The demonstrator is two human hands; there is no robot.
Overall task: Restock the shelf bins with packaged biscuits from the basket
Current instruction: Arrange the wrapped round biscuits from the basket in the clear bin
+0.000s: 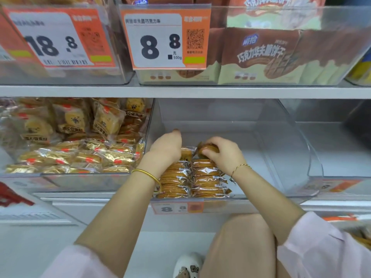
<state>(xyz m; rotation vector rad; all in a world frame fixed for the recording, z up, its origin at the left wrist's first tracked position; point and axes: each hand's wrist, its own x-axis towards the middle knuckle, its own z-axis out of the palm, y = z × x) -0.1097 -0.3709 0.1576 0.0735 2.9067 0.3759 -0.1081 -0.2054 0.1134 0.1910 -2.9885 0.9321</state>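
Both hands reach into a clear shelf bin (289,157) on the lower shelf. Two rows of clear-wrapped round brown biscuit packs (176,181) stand on edge at the bin's front left. My right hand (222,151) grips one biscuit pack (207,147) at the back end of the right row. My left hand (166,147) rests on the back of the left row, fingers curled down over the packs; what it holds is hidden. The rest of the bin is bare.
To the left stands a bin of gold-wrapped pastries (76,141). The upper shelf holds bins with price tags and brown wafer bags (261,55). Basket contents (361,237) show at the right edge. A red object (12,195) sits at left. My knee (245,243) is below.
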